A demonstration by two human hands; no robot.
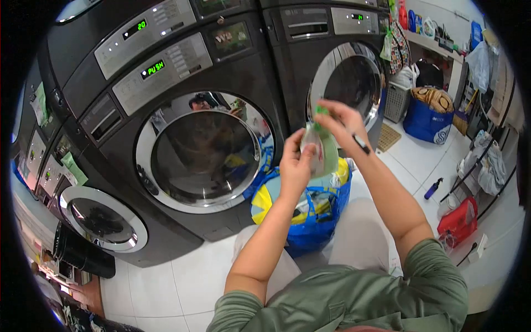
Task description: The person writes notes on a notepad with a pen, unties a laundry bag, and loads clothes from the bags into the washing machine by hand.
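My left hand (296,160) is wrapped round the side of a clear bottle (330,155) with pale green contents, held tilted in front of me. The fingers of my right hand (345,122) are closed on the bright green cap (321,112) at its top. Whether the cap is seated or loose is hidden by my fingers. A dark band-like item (362,145) lies at my right wrist. Below the bottle, a blue bag (318,227) with yellow and blue contents stands between my knees.
Dark front-loading washing machines (204,160) stand close ahead, one display reading PUSH. At right are a blue bag of laundry (420,124), a grey basket (395,102), a purple bottle (433,188) and a red bag (459,221) on white tiles. A black bin (83,257) stands at left.
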